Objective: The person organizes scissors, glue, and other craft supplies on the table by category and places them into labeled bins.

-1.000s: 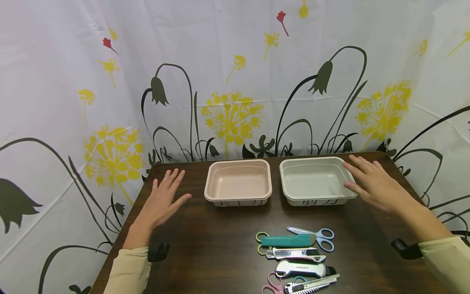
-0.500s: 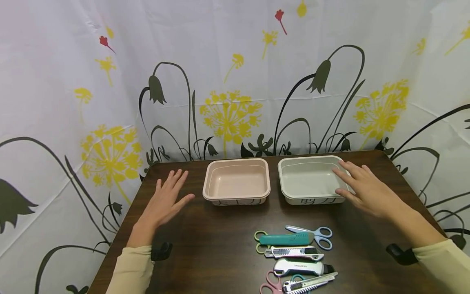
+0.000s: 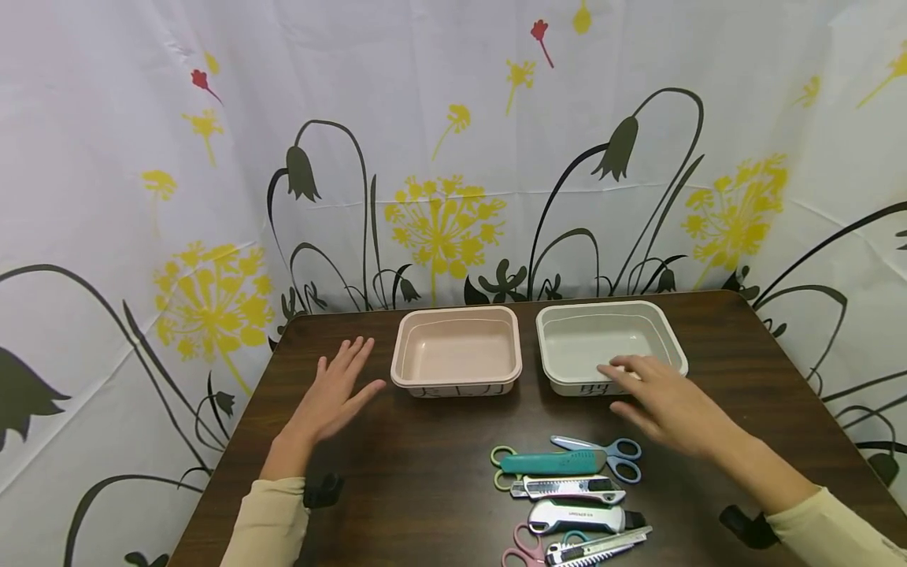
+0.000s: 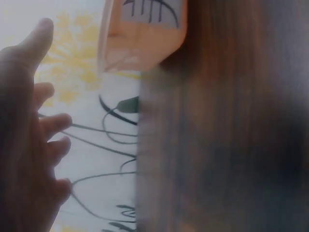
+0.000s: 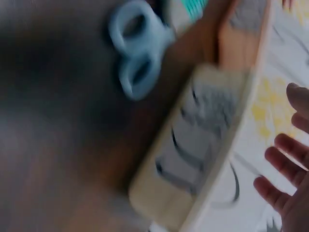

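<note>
My left hand [image 3: 327, 405], fingers spread, hovers over the table's left side and holds nothing. To its right stands a pink tray [image 3: 457, 350]. My right hand [image 3: 669, 405] is in the air by the near right corner of a pale grey-green tray [image 3: 602, 339], also holding nothing. Nearer me lies a pile: blue scissors [image 3: 627, 460], a teal box cutter [image 3: 553, 462] over green-handled scissors [image 3: 504, 457], a white cutter [image 3: 563, 488], a white-and-black cutter [image 3: 577, 516], a silver cutter [image 3: 602, 545] and pink-handled scissors [image 3: 523, 545]. The right wrist view shows loosely bent fingers [image 5: 285, 166].
Both trays stand near the back edge of the dark wooden table [image 3: 397, 480], with lettering on their front walls. Behind the table hangs a white curtain [image 3: 453, 47] printed with flowers. A black wrist camera [image 3: 747, 526] sits at my right sleeve.
My right hand has moved left and toward me, from the grey-green tray's right side to its near corner. My left hand has shifted slightly right. The trays and pile stay put.
</note>
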A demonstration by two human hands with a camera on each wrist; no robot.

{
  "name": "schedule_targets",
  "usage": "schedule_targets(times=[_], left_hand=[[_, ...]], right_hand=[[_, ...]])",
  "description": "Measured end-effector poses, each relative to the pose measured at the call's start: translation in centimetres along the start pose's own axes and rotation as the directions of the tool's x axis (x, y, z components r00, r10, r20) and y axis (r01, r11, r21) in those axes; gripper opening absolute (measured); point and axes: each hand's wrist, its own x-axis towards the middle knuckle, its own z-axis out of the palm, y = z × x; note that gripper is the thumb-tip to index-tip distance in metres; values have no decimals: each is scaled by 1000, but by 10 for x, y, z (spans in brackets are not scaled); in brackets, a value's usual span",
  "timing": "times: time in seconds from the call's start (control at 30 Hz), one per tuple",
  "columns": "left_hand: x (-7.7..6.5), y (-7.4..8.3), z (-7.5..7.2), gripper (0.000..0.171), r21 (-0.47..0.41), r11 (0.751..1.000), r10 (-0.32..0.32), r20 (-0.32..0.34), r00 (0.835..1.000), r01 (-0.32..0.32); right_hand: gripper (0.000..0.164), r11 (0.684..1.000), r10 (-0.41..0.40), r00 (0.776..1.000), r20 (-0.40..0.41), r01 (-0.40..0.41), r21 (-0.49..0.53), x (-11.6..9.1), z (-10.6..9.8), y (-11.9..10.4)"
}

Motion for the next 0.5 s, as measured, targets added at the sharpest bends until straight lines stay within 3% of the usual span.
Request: schedule_targets(times=[0.17,0.33,0.5], left_hand=[[4,2,15,76,-96,995,-17,20,1000,18],[9,6,27,77,-208,977,-40,38,998,47],[15,7,40,79,-311,946,-77,58,995,92]], right_hand=[[53,995,-80,996,38,77,65,-9,35,-32],[47,991,-66,989,133,49,122,-18,59,-50],[43,995,-48,983,178,31,96,-21,69,-58]])
